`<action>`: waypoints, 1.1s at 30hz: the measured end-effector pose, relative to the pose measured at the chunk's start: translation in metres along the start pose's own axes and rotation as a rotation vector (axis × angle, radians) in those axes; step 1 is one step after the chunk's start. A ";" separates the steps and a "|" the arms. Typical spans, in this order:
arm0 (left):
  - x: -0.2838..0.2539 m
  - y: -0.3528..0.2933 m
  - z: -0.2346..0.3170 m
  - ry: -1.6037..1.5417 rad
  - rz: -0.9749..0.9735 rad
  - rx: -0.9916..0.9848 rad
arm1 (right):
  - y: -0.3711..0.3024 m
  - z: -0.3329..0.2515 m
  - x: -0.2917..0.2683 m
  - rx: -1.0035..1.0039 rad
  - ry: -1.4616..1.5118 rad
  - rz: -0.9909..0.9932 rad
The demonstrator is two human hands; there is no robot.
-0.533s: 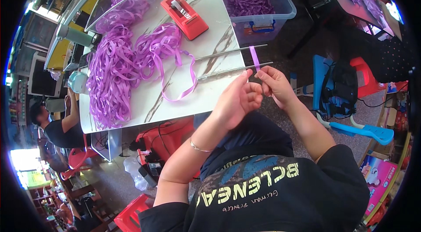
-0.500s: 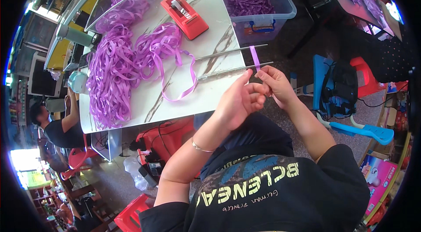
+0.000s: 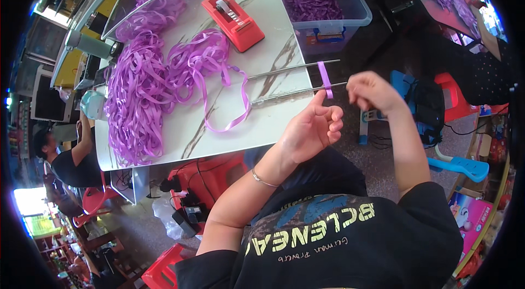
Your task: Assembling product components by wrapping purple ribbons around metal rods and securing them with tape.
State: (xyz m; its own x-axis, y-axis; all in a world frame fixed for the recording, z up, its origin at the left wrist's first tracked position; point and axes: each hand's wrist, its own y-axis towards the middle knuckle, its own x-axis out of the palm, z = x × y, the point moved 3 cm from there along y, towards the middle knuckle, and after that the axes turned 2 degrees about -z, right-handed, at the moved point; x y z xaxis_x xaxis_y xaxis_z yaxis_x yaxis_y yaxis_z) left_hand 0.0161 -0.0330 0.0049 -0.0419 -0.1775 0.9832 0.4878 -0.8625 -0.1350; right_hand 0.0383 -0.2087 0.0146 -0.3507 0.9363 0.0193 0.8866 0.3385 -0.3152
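Note:
Two thin metal rods [image 3: 284, 72] reach out past the right edge of the marble-patterned table [image 3: 262, 141]. A short strip of purple ribbon [image 3: 325, 77] lies across both rods near their outer ends. My left hand [image 3: 310, 133] is just below it, thumb raised to the ribbon's lower end by the near rod; its other fingers curl loosely, with nothing visible in them. To the right, beside the rod tips, is my right hand [image 3: 374, 92], its fingers bent and somewhat blurred. Whether it holds anything is hidden. A long loose ribbon [image 3: 240, 119] loops over the table left of the rods.
A large heap of purple ribbon [image 3: 136, 103] covers the table's left side. A red tape dispenser [image 3: 234, 20] stands behind the rods. Beyond the table edge, a clear plastic bin [image 3: 355, 20] contains purple pieces. Another person [image 3: 71, 163] sits at the left; blue and red stools are around.
My right hand has moved up and right, away from the ribbon strip and my left hand. My left thumb stays by the strip, whose lower end now shows below the near rod.

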 end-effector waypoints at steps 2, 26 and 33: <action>0.000 -0.001 0.000 0.034 0.015 -0.018 | 0.015 -0.028 -0.013 -0.136 0.103 -0.043; -0.009 -0.003 0.003 0.042 -0.108 -0.001 | 0.175 -0.132 0.064 -0.125 -0.259 -0.095; -0.006 -0.003 0.003 0.034 -0.081 -0.007 | 0.149 -0.091 0.073 -0.105 -0.171 0.034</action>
State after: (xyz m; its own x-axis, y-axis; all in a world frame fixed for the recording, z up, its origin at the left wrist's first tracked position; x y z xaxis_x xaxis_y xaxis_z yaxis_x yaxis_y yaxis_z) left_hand 0.0173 -0.0279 -0.0002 -0.1105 -0.1232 0.9862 0.4754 -0.8779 -0.0564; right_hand 0.1722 -0.0816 0.0551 -0.3585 0.9207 -0.1541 0.9221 0.3235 -0.2124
